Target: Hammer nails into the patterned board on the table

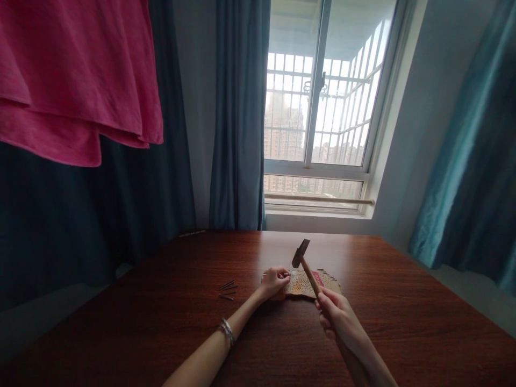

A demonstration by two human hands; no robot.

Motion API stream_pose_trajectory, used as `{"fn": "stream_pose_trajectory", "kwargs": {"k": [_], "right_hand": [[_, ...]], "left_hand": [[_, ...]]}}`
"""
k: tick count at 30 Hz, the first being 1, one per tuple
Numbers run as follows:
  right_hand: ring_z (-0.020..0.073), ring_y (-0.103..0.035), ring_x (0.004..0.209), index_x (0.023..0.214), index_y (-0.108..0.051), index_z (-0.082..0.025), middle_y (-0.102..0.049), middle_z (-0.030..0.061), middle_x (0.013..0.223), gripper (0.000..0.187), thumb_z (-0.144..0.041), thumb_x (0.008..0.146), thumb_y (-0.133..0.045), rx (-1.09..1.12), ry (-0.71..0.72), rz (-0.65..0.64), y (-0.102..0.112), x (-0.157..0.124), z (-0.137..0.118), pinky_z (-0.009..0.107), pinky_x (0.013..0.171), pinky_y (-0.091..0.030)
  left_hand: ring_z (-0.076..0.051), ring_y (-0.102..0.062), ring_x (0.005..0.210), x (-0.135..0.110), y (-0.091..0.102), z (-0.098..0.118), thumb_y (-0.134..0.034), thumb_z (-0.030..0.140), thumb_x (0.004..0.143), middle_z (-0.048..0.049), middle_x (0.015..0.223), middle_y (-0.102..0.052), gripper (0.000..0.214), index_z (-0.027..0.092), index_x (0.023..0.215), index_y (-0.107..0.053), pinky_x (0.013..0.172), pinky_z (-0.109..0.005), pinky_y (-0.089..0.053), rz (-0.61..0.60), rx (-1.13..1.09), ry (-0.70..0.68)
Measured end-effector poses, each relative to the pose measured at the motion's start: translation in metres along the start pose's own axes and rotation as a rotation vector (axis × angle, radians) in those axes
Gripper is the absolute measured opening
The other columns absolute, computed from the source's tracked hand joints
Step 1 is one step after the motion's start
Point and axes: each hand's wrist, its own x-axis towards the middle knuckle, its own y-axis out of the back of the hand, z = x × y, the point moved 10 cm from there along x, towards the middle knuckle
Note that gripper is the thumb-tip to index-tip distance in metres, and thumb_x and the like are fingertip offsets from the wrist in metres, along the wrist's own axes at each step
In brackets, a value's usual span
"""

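Note:
My right hand [332, 312] is wrapped around the wooden handle of a hammer [310, 275]. The hammer's dark metal head is raised above a flat, tan board [304, 287] with many small holes or dots and with orange and pink-red patches. At the board's left end, my left hand [276, 282] is closed in a pinch. Whatever sits between its fingertips is too small to make out. Several thin dark metal rods [228, 290], nail-like in shape, lie on the table to the left of this hand.
The brown wooden table [193, 333] reaches back toward a barred window [318, 107]. Blue curtains [242, 123] hang beside the window. A pink cloth [80, 80] hangs at the upper left, above the table.

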Motion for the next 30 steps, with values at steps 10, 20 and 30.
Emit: {"fn": "stream_pose_trajectory", "kwargs": {"k": [10,20,30], "right_hand": [[0.0002,-0.032,0.033,0.08,-0.048,-0.019,-0.043,-0.0075,0.062,0.042,-0.058,0.07,-0.059,-0.014,0.013,-0.007,0.003,-0.0036,0.0047,0.014,0.029,-0.019],[0.0015,-0.035,0.035,0.08,-0.05,-0.019,-0.046,-0.0071,0.063,0.04,-0.055,0.069,-0.062,-0.005,-0.003,0.007,0.0048,-0.0082,0.005,0.015,0.029,-0.022],[0.0017,-0.036,0.033,0.071,-0.046,-0.019,-0.043,-0.0078,0.058,0.04,-0.056,0.068,-0.059,-0.042,0.008,0.016,-0.0004,-0.0061,0.0006,0.014,0.028,-0.02]], "left_hand": [[-0.012,-0.058,0.064,0.0007,-0.0011,-0.0038,-0.058,0.027,0.072,-0.0041,0.076,-0.069,0.021,0.013,0.083,-0.071,0.059,-0.02,-0.043,0.006,0.005,0.027],[-0.013,-0.059,0.067,0.0012,-0.0009,-0.0058,-0.057,0.026,0.073,-0.0039,0.08,-0.07,0.02,0.014,0.083,-0.071,0.062,-0.02,-0.044,0.018,0.027,0.005],[-0.013,-0.059,0.067,0.0007,-0.0012,-0.0026,-0.059,0.027,0.073,-0.0038,0.078,-0.07,0.019,0.014,0.081,-0.071,0.062,-0.02,-0.044,0.01,0.03,0.009]]}}
